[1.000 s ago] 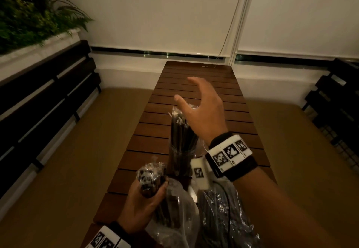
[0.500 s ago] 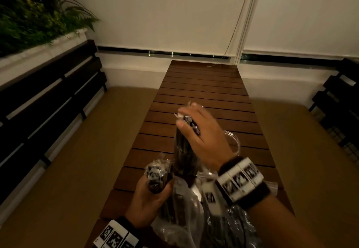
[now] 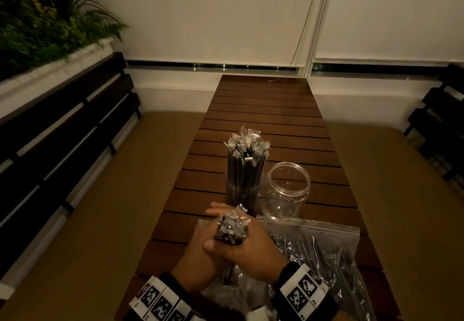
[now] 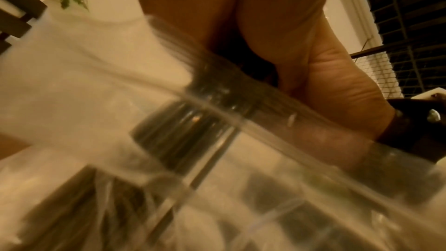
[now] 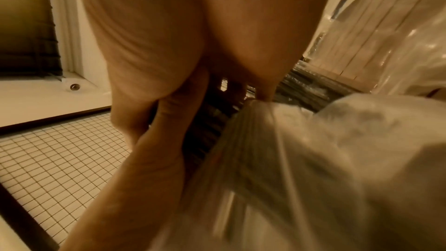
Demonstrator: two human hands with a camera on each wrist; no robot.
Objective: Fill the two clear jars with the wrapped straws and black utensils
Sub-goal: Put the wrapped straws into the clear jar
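Note:
A clear jar (image 3: 243, 196) packed with wrapped black straws (image 3: 247, 150) stands upright mid-table. Right beside it is an empty clear jar (image 3: 288, 190). Near the front edge both hands clasp one bundle of wrapped straws (image 3: 232, 229), whose crinkled wrapper ends stick up. My left hand (image 3: 198, 255) holds it from the left, and my right hand (image 3: 253, 250) wraps over it from the right, thumb across. The left wrist view shows the dark bundle (image 4: 183, 131) through blurred clear plastic. In the right wrist view, fingers (image 5: 178, 114) curl round the dark straws (image 5: 205, 121).
A clear zip bag (image 3: 324, 250) holding more black items lies at the front right of the slatted wooden table (image 3: 263, 109). A second plastic bag (image 3: 233, 293) lies under the hands. Dark benches flank the table, and a planter with green plants (image 3: 37, 26) is at the left.
My right hand came off the top of the straws in the filled jar and dropped back onto the bundle in my left hand. The empty jar is now in plain view.

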